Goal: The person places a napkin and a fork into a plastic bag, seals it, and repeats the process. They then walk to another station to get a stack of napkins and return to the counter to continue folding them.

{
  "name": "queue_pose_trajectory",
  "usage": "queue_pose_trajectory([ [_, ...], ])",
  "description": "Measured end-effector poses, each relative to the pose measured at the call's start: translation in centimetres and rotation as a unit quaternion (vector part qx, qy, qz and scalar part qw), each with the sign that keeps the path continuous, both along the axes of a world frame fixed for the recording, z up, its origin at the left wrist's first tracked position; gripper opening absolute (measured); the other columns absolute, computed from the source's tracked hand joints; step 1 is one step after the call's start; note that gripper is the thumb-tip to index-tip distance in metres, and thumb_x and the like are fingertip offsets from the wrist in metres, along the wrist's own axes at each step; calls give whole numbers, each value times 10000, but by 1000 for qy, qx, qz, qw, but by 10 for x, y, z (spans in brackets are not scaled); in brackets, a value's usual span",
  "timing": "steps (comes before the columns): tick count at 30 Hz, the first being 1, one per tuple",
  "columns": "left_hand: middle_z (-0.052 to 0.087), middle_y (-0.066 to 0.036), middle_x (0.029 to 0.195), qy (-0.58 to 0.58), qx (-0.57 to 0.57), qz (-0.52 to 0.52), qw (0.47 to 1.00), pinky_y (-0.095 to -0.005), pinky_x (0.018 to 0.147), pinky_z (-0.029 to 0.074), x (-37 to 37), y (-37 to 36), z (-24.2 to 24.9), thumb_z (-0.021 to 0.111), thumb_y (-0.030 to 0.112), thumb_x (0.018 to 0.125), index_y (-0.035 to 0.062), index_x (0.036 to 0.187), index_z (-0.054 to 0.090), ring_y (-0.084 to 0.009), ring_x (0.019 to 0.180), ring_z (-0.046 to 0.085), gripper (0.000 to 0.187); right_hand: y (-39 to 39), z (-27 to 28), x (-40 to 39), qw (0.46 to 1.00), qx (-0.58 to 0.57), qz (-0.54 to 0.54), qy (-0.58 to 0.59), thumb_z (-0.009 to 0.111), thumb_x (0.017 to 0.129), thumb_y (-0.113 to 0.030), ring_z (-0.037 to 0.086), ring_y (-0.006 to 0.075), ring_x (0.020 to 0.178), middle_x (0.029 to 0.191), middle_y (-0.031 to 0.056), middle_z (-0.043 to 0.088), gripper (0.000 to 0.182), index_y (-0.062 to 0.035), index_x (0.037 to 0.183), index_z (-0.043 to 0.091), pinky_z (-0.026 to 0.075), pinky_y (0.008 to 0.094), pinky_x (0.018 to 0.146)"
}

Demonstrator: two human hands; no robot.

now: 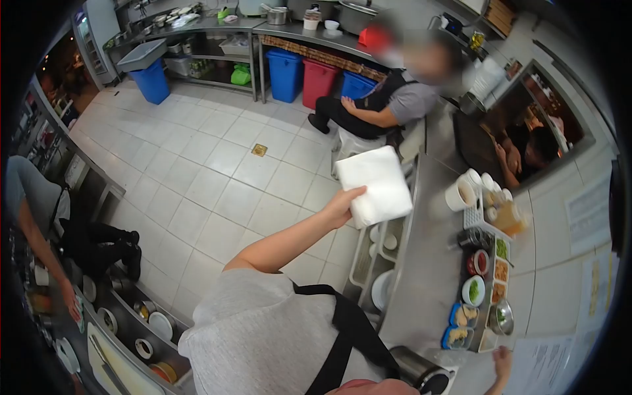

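My left hand is stretched out over the edge of the steel counter, its thumb on top and its fingers beneath a thick white stack of paper napkins. At the lower right, my right hand is beside the wall, near a small clear container at the end of a row of food tubs. It is small and blurred, so its fingers are hard to read. Close to it are a metal bowl and a blue-rimmed tub of pale food.
The steel counter runs along my right, with sauce bottles and a white bucket. A person sits ahead by the counter. Another person's hand wipes at the left with a cloth. Bins stand at the back.
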State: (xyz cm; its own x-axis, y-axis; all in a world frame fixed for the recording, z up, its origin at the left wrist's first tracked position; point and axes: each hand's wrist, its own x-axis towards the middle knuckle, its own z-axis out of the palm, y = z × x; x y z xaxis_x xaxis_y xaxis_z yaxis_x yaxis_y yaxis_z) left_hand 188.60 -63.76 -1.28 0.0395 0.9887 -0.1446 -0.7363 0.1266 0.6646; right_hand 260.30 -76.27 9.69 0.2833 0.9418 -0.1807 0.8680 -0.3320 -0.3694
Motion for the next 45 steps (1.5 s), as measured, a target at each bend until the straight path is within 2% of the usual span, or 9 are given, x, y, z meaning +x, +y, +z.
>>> queue_pose_trajectory([
  [4, 479, -115, 1224, -88, -23, 99, 991, -389, 933, 421, -123, 7, -27, 563, 206, 844, 19, 1276, 334, -239, 1107, 495, 523, 93, 94, -276, 964, 192, 180, -46, 546, 832, -112, 568, 217, 933, 1012, 165, 580, 397, 61, 1182, 470, 438, 301, 822],
  [5, 473, -114, 1232, -115, -50, 124, 984, -394, 944, 412, -151, 5, -29, 566, 200, 844, 15, 1276, 332, -242, 1123, 482, 525, 110, 111, -384, 955, 184, 217, 89, 534, 837, -96, 559, 187, 882, 1010, 148, 579, 395, 40, 1201, 465, 432, 288, 800],
  [8, 457, -111, 1250, -115, -100, 189, 970, -405, 956, 399, -220, -11, -32, 570, 174, 842, 10, 1272, 332, -245, 1149, 457, 518, 159, 106, -616, 869, 187, 440, 125, 534, 800, -64, 512, 156, 688, 781, 102, 561, 517, -73, 1300, 402, 433, 285, 685],
  [11, 471, -117, 1228, -88, -93, 255, 958, -396, 967, 389, -268, -48, -13, 577, 145, 835, 10, 1256, 355, -243, 1135, 464, 495, 226, 76, -787, 775, 103, 565, 263, 490, 802, -101, 538, 244, 578, 618, 143, 531, 574, -31, 1338, 295, 429, 324, 592],
  [12, 482, -122, 1202, -96, -95, 262, 956, -392, 937, 413, -287, -61, -19, 580, 98, 820, -3, 1247, 368, -237, 1105, 483, 487, 255, 53, -833, 774, 118, 547, 296, 464, 801, -119, 543, 230, 569, 604, 145, 544, 585, -16, 1343, 271, 433, 317, 594],
  [13, 476, -129, 1214, -84, -97, 279, 952, -408, 971, 388, -304, -74, -28, 558, 61, 808, -8, 1234, 380, -255, 1129, 467, 466, 287, 26, -876, 748, 152, 551, 338, 447, 809, -65, 458, 84, 506, 598, 30, 522, 625, -44, 1386, 210, 398, 212, 483],
  [14, 477, -135, 1206, -89, -118, 309, 939, -408, 953, 402, -312, -87, -16, 556, 15, 779, -22, 1251, 357, -259, 1115, 476, 513, 302, 25, -905, 765, 96, 526, 359, 440, 800, -57, 453, 86, 485, 600, 37, 530, 645, -32, 1389, 178, 392, 214, 464],
  [22, 499, -109, 1192, -125, -180, 465, 858, -427, 951, 415, -393, -110, -50, 555, -21, 722, 7, 1225, 402, -272, 1102, 494, 527, 414, -8, -1021, 767, 5, 459, 448, 416, 738, 0, 432, 90, 431, 593, 61, 537, 743, -20, 1399, 77, 361, 220, 406],
  [45, 457, -129, 1234, -122, -172, 363, 908, -425, 984, 365, -662, 232, -41, 555, 24, 744, -11, 1261, 357, -281, 1145, 446, 555, 700, -33, -1222, 809, -24, 420, 411, 408, 744, -1, 408, 84, 443, 581, 44, 506, 686, -44, 1390, 183, 341, 218, 421],
])
